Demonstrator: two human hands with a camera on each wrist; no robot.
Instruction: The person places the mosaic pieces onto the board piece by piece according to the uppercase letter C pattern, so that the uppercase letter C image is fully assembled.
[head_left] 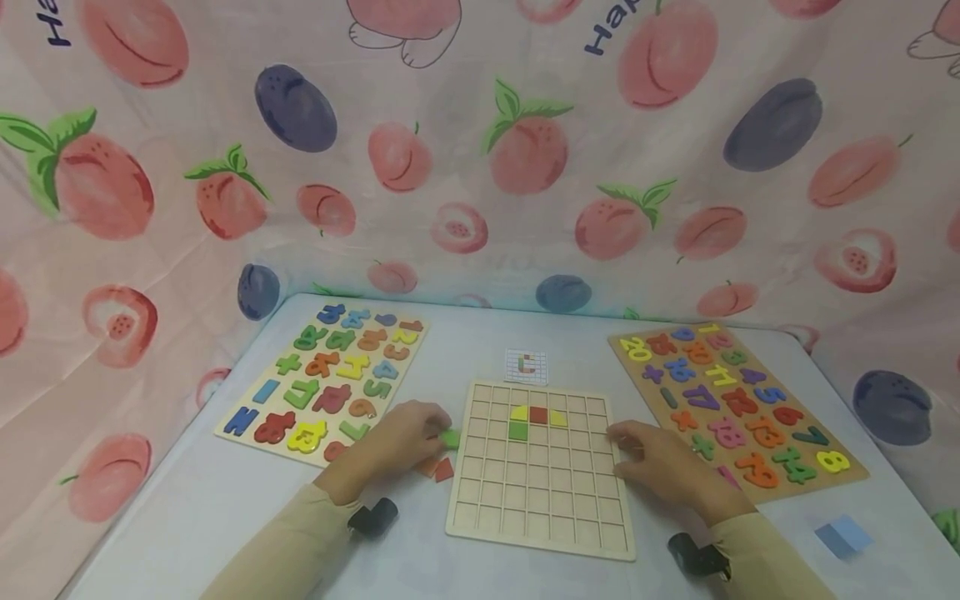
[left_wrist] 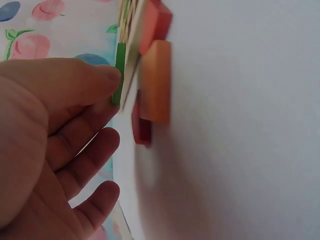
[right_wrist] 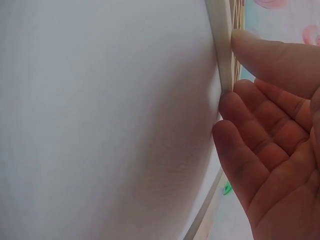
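the left hand (head_left: 405,437) rests on the white surface (head_left: 225,500) just left of the wooden grid board (head_left: 540,492), its thumb and fingers (left_wrist: 85,80) pinching a small green piece (head_left: 450,437) at the board's left edge. red and orange pieces (head_left: 437,468) lie on the surface beside that hand. the right hand (head_left: 660,462) sits at the board's right edge, its fingers (right_wrist: 250,135) nearly straight and relaxed, their tips touching the rim, gripping nothing. on the grid, near the far side, sit a yellow arch, a red square (head_left: 537,414) and a green square (head_left: 517,431). beyond the board lies a small pattern card (head_left: 526,366). further left is a number puzzle board (head_left: 322,379), further right another number board (head_left: 738,408). a blue slip (head_left: 843,535) lies at the near right.
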